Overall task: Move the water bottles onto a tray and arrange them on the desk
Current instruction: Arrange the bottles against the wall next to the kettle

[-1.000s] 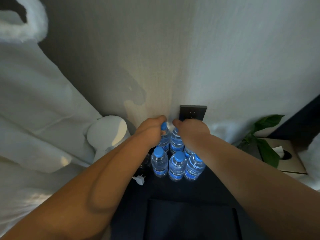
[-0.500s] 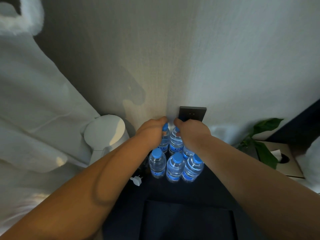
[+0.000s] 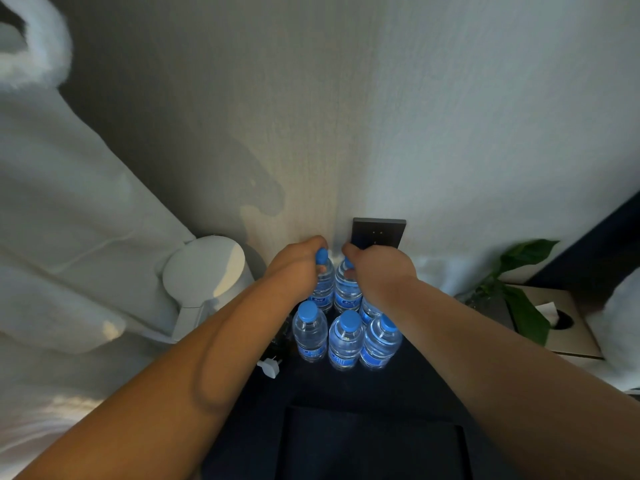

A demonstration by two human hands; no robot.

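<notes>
Meanwhile, clamped left hand (image 3: 298, 268) fingers on rear-left bottle (image 3: 323, 285), right hand (image 3: 377, 271) fingers on rear-middle bottle (image 3: 346, 289).

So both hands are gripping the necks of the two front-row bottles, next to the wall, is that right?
Not quite. The head view shows the left hand and the right hand gripping the necks of the two back-row bottles, next to the wall. The front-row bottles stand untouched.
</notes>
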